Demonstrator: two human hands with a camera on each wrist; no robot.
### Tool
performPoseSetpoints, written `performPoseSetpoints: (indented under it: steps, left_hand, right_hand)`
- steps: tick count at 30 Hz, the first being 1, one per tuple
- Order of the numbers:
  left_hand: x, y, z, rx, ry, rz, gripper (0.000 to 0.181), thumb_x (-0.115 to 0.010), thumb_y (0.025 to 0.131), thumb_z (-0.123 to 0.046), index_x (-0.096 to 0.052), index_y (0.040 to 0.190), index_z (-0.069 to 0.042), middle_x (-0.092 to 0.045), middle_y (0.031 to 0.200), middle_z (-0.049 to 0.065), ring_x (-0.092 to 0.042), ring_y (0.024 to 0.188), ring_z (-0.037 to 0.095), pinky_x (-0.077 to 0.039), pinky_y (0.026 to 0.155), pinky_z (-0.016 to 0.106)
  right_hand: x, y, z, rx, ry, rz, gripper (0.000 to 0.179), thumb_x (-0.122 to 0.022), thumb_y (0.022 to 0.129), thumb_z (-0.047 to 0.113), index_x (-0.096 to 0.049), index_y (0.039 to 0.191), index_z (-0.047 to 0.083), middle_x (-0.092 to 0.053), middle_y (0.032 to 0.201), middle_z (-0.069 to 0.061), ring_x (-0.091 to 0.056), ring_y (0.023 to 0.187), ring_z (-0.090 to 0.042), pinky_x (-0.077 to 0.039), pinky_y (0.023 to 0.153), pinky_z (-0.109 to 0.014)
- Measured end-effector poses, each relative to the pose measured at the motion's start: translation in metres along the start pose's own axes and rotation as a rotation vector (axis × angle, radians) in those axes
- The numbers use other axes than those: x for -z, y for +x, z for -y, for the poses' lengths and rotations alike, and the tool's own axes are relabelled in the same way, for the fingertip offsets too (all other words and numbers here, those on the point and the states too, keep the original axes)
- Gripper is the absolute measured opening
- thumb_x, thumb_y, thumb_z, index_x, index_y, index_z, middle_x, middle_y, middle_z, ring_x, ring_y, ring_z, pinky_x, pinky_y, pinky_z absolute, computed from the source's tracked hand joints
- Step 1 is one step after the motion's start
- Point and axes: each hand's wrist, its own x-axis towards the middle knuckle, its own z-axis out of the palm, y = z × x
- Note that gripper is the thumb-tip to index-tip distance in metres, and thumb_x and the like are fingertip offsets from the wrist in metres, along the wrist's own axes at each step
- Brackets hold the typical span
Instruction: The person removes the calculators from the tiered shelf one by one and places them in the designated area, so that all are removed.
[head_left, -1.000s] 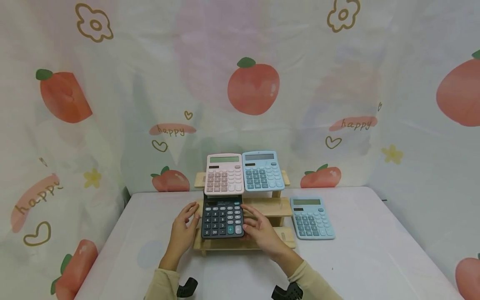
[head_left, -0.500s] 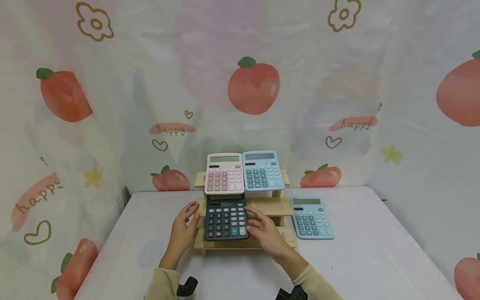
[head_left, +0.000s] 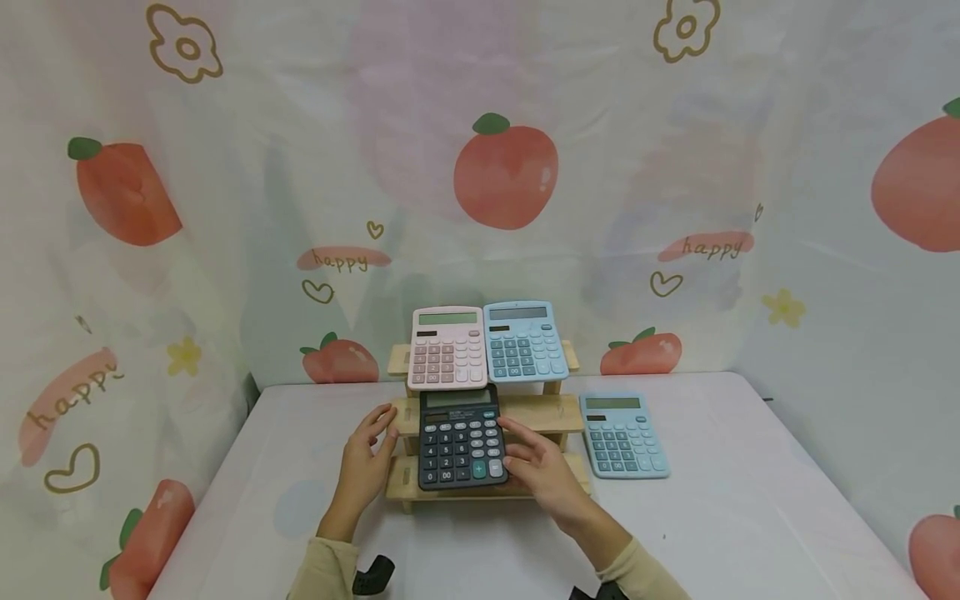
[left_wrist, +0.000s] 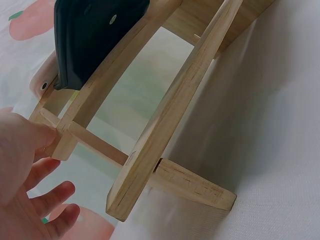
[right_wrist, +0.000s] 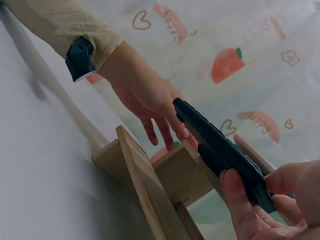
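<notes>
A black calculator (head_left: 464,440) leans, tilted back, in front of the middle step of a wooden tiered stand (head_left: 542,410). My right hand (head_left: 553,483) grips its right edge; in the right wrist view, thumb and fingers pinch the calculator (right_wrist: 220,145) from both faces. My left hand (head_left: 363,471) is at the stand's left side. In the left wrist view, thumb and index finger of the left hand (left_wrist: 20,170) pinch the end of a wooden slat (left_wrist: 70,137), the other fingers spread apart. The slat's far side under the fingertips is hidden.
On the top step, a pink calculator (head_left: 448,348) and a blue calculator (head_left: 527,342) stand side by side. Another blue calculator (head_left: 625,437) lies on the white table (head_left: 720,500) right of the stand. A printed cloth backdrop (head_left: 420,167) rises behind and beside the table.
My right hand has slid the black calculator to the right and slightly toward me, along the stand. The left hand has stayed at the stand's left end.
</notes>
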Motion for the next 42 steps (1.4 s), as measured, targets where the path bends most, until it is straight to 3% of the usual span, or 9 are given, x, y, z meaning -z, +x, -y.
performPoseSetpoints:
  steps: [10, 20, 28, 34, 42]
  left_hand:
    - [0.002, 0.000, -0.002, 0.041, -0.020, 0.030, 0.041, -0.060, 0.101, -0.014, -0.058, 0.138, 0.004, -0.054, 0.150, 0.017, -0.049, 0.141, 0.038, -0.048, 0.100, 0.059]
    - [0.001, -0.001, 0.001, -0.018, 0.005, 0.001, 0.039, -0.060, 0.101, -0.013, -0.060, 0.136, 0.006, -0.057, 0.146, 0.020, -0.051, 0.137, 0.042, -0.050, 0.095, 0.061]
    - [0.001, 0.000, 0.002, -0.009, -0.022, 0.016, 0.038, -0.060, 0.101, -0.011, -0.060, 0.136, 0.005, -0.056, 0.147, 0.021, -0.050, 0.138, 0.041, -0.049, 0.097, 0.061]
    - [0.001, 0.000, 0.002, -0.010, -0.026, 0.000, 0.038, -0.062, 0.099, -0.009, -0.062, 0.134, 0.005, -0.057, 0.146, 0.018, -0.051, 0.138, 0.040, -0.050, 0.095, 0.060]
    - [0.001, -0.001, 0.002, -0.026, -0.026, 0.002, 0.038, -0.062, 0.099, -0.009, -0.061, 0.135, 0.006, -0.057, 0.146, 0.020, -0.052, 0.137, 0.041, -0.050, 0.095, 0.060]
  right_hand:
    - [0.008, -0.009, -0.003, -0.022, 0.035, -0.016, 0.061, -0.051, 0.101, 0.000, -0.032, 0.159, 0.008, -0.060, 0.136, -0.027, -0.069, 0.109, -0.014, -0.060, 0.086, -0.029]
    - [0.017, -0.022, 0.000, -0.025, 0.041, -0.010, 0.063, -0.053, 0.101, 0.000, -0.029, 0.159, 0.006, -0.059, 0.138, -0.027, -0.070, 0.107, -0.010, -0.060, 0.086, -0.029]
    - [0.028, -0.031, -0.002, -0.065, 0.036, -0.005, 0.062, -0.050, 0.103, 0.004, -0.027, 0.160, 0.010, -0.052, 0.147, -0.026, -0.068, 0.115, -0.014, -0.059, 0.092, -0.032]
    - [0.034, -0.036, 0.000, -0.084, 0.019, -0.056, 0.059, -0.044, 0.104, 0.002, -0.028, 0.160, 0.011, -0.049, 0.148, -0.027, -0.066, 0.117, -0.015, -0.058, 0.093, -0.029]
    - [0.047, -0.045, 0.004, -0.069, 0.006, -0.082, 0.055, -0.036, 0.107, 0.005, -0.028, 0.161, 0.014, -0.041, 0.153, -0.029, -0.063, 0.118, -0.007, -0.055, 0.095, -0.025]
